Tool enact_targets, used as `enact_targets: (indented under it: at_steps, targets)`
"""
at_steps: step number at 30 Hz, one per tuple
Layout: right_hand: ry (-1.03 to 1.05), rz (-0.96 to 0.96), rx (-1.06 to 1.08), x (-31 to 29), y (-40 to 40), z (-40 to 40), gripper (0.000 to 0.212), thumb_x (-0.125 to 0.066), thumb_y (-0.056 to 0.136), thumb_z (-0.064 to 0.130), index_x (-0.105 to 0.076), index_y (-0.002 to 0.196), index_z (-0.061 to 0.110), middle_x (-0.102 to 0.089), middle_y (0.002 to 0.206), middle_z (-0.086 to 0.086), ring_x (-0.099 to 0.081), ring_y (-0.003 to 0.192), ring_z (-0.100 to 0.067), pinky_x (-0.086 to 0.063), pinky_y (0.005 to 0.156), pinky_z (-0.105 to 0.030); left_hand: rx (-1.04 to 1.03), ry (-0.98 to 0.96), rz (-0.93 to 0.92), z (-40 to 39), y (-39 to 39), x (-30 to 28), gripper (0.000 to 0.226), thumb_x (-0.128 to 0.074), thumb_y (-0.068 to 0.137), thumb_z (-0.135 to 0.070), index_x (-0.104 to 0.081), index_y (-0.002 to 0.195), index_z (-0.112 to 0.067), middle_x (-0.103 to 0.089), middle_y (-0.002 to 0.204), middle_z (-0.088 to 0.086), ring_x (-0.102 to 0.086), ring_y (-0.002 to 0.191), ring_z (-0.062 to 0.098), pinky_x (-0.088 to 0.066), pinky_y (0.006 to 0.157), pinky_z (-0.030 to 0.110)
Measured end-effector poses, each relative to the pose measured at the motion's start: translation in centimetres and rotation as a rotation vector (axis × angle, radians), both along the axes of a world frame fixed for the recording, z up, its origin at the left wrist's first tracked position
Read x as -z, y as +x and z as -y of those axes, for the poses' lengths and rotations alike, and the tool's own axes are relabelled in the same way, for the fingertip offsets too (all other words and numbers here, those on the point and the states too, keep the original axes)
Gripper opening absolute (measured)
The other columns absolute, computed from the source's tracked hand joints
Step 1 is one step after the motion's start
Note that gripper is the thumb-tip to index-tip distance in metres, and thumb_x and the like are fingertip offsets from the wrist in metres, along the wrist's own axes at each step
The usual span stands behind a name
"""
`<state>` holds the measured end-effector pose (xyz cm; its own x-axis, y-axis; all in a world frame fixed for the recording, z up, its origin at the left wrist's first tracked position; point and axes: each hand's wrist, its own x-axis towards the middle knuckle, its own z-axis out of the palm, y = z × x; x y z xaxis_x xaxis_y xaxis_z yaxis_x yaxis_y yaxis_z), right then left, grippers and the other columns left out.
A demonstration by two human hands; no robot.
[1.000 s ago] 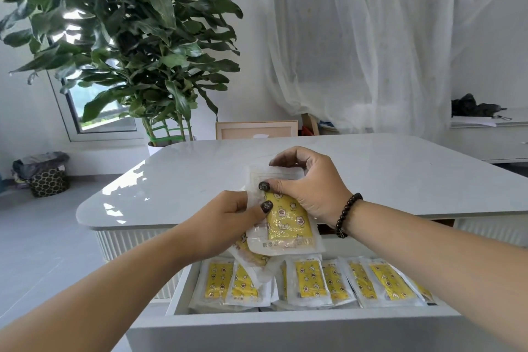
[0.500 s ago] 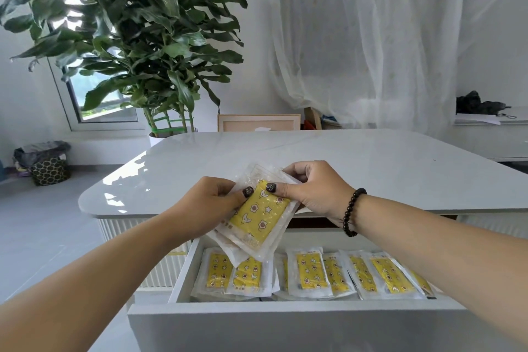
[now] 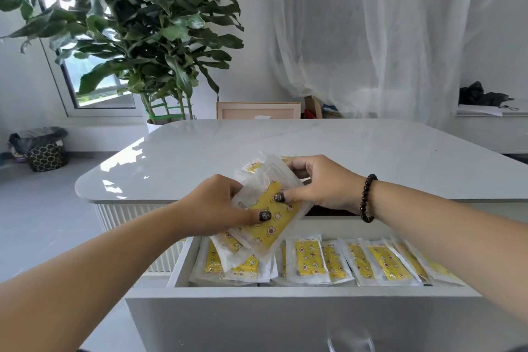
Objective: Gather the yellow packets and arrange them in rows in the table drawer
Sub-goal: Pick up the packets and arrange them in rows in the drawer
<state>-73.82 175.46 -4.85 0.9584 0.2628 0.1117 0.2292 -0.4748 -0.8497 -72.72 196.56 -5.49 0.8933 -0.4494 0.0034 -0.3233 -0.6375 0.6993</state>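
Both hands hold a small stack of yellow packets (image 3: 268, 217) in clear wrappers above the open white drawer (image 3: 285, 311). My left hand (image 3: 217, 206) grips the stack's left side with the thumb on top. My right hand (image 3: 323, 186), with a dark bead bracelet on its wrist, pinches the stack's upper right edge. The stack tilts down to the left. Inside the drawer, a row of yellow packets (image 3: 343, 263) lies side by side, overlapping, from the left wall to the right. My forearms hide parts of the drawer's ends.
The white table top (image 3: 314, 146) stretches behind the drawer. A large potted plant (image 3: 137, 31) stands at the back left, a wooden frame (image 3: 257, 110) behind the table. A patterned bin (image 3: 45, 151) sits on the floor at left. A curtain hangs at back right.
My hands have shifted slightly right and kept rotating the packet stack, so the top packet now tilts more. My left thumb has slid further onto the top packet. The view moved closer to the drawer.
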Motion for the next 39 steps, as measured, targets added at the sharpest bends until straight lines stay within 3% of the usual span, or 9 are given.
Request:
enact_targets:
  at_steps: [5,10,13,17,20,25,30,33,39]
  targets:
    - [-0.185,-0.058,-0.016,1.2,-0.2,0.7,0.043,-0.077,0.077,0.010,-0.062,0.116,0.012,-0.070,0.110,-0.006,-0.068,0.100,-0.019,-0.056,0.088,-0.035,0.024,0.080,0.013,1.2,0.1,1.6,0.036,-0.077,0.075,-0.043,-0.073,0.092,-0.012,-0.075,0.087,0.006,-0.072,0.077,0.019,-0.060,0.073,0.037]
    - [0.605,-0.329,0.308,4.0,0.0,1.3,0.041,-0.071,0.079,0.001,-0.054,0.116,0.003,-0.069,0.084,-0.011,-0.068,0.063,-0.018,-0.057,0.053,-0.027,-0.166,-0.116,-0.083,2.4,0.6,3.0,0.053,-0.076,0.072,-0.054,-0.072,0.091,-0.004,-0.071,0.079,0.017,-0.064,0.067,0.026,-0.052,0.064,0.034]
    - [0.734,-0.402,0.386,6.0,-0.1,1.1,0.024,-0.066,0.083,-0.002,-0.056,0.104,0.005,-0.070,0.077,-0.010,-0.068,0.058,-0.017,-0.056,0.052,-0.025,-0.201,-0.171,-0.135,2.9,0.8,4.4,0.054,-0.076,0.072,-0.053,-0.072,0.092,-0.003,-0.072,0.087,0.020,-0.064,0.068,0.026,-0.054,0.069,0.039]
    - [0.656,-0.415,0.378,7.5,-0.1,1.4,0.024,-0.063,0.086,-0.001,-0.058,0.108,0.007,-0.066,0.091,-0.010,-0.064,0.073,-0.022,-0.052,0.072,-0.036,-0.151,-0.162,-0.185,3.7,0.6,5.4,0.044,-0.074,0.076,-0.050,-0.074,0.089,-0.008,-0.074,0.084,0.012,-0.071,0.075,0.031,-0.059,0.073,0.043]
    - [0.580,-0.416,0.392,7.7,0.5,3.3,0.026,-0.060,0.088,-0.002,-0.057,0.110,0.011,-0.068,0.090,-0.007,-0.065,0.069,-0.018,-0.053,0.065,-0.032,-0.147,-0.110,-0.182,4.3,0.5,5.7,0.049,-0.072,0.078,-0.053,-0.072,0.086,-0.005,-0.055,0.069,0.009,-0.047,0.060,0.024,-0.040,0.051,0.025]
    - [0.241,-0.644,0.394,9.2,0.9,8.3,0.016,-0.057,0.090,-0.004,-0.054,0.098,0.010,-0.065,0.079,-0.008,-0.061,0.049,-0.010,-0.051,0.050,-0.023,-0.134,-0.035,-0.146,4.0,1.5,5.7,0.005,-0.073,0.083,-0.028,-0.076,0.086,-0.027,-0.067,0.090,-0.010,-0.062,0.076,0.008,-0.048,0.060,0.014]
    - [-0.093,-0.687,0.664,14.2,3.2,11.4,0.050,-0.071,0.080,0.004,-0.051,0.125,0.000,-0.062,0.117,-0.017,-0.063,0.104,-0.031,-0.053,0.092,-0.048,-0.105,-0.005,-0.118,3.8,2.5,5.8,0.011,-0.073,0.082,-0.023,-0.075,0.082,-0.034,-0.062,0.093,-0.015,-0.063,0.079,0.010,-0.050,0.062,0.016]
    - [-0.132,-0.624,0.713,16.4,5.2,12.6,0.070,-0.075,0.076,0.009,-0.042,0.137,0.003,-0.055,0.130,-0.016,-0.058,0.115,-0.031,-0.051,0.095,-0.045,-0.068,0.007,-0.112,4.0,2.7,5.9,0.008,-0.074,0.081,-0.025,-0.076,0.084,-0.033,-0.062,0.096,-0.018,-0.061,0.082,0.006,-0.048,0.063,0.015]
    - [-0.251,-0.611,0.725,16.6,6.2,10.9,0.063,-0.074,0.080,0.017,-0.046,0.135,0.004,-0.054,0.132,-0.013,-0.055,0.119,-0.028,-0.049,0.097,-0.034,-0.029,0.078,-0.080,4.6,3.0,6.0,0.010,-0.073,0.081,-0.027,-0.076,0.088,-0.033,-0.063,0.102,-0.015,-0.061,0.083,0.005,-0.046,0.061,0.014]
